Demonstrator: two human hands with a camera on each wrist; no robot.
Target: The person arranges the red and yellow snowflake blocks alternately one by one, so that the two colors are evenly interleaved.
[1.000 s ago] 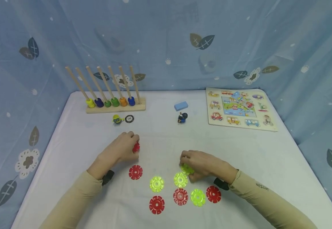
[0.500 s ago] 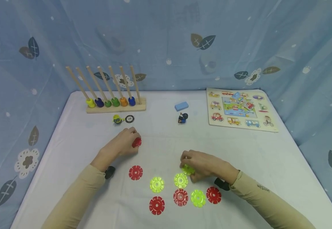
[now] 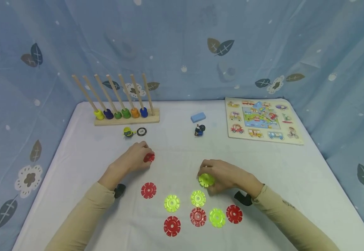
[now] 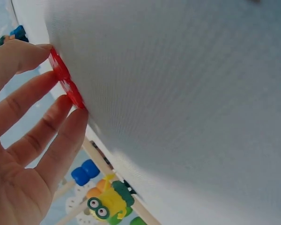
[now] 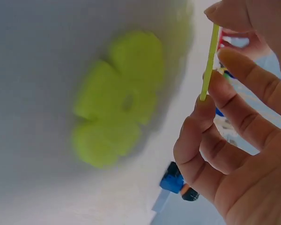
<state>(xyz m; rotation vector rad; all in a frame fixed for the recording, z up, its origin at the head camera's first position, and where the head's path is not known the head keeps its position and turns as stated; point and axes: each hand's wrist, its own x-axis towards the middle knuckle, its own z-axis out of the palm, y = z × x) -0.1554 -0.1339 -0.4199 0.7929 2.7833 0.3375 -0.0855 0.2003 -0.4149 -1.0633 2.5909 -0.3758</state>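
In the head view my left hand (image 3: 131, 158) pinches a red notched plastic disc (image 3: 149, 157), a snowflake-like building piece; the left wrist view shows that red disc (image 4: 66, 78) edge-on between thumb and fingertips. My right hand (image 3: 225, 175) pinches a yellow-green notched disc (image 3: 206, 180) by its rim. From the right wrist that held disc (image 5: 210, 62) is seen thin edge-on, and a blurred yellow-green disc (image 5: 119, 98) lies on the white cloth beyond. Nearest my right hand on the table is one yellow-green disc (image 3: 198, 198); a red disc (image 3: 149, 190) lies below my left hand.
More red (image 3: 172, 226) and yellow-green discs (image 3: 217, 218) lie nearer me. A peg rack with coloured beads (image 3: 127, 120) stands at back left, behind a yellow toy figure (image 3: 128, 131) and round chip (image 3: 141, 131). A blue block (image 3: 198, 117), small figure (image 3: 199, 130) and picture puzzle (image 3: 263, 134) lie further right.
My left hand has shifted slightly away from me with the red disc. My right hand has risen a little, and its yellow-green disc now shows more fully, apart from the one below it.
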